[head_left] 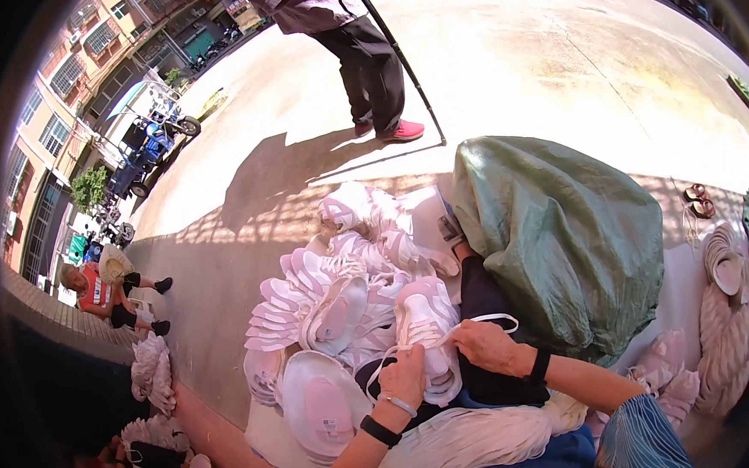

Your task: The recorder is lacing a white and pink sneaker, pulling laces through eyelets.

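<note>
A white and pale pink sneaker (424, 306) rests on my dark-trousered lap, toe pointing away from me. Over its tongue, my left hand (402, 378) pinches a white shoelace, a loop of which hangs beside the wrist. On the shoe's right side my right hand (492, 348) is closed on the lace too, and a loop (507, 318) stands out above the knuckles. Left of my lap lies a pile of similar sneakers (332, 304), one showing its pale insole (325, 407). A thick bundle of white laces (473, 442) stretches across my lap below the hands.
A large green sack (563, 237) bulges beyond my right hand. More sneakers and lace bundles (723, 358) lie at the right. A person with a walking stick (402, 60) stands ahead on the pavement. Another person (101, 290) sits at the far left, near parked vehicles (153, 143).
</note>
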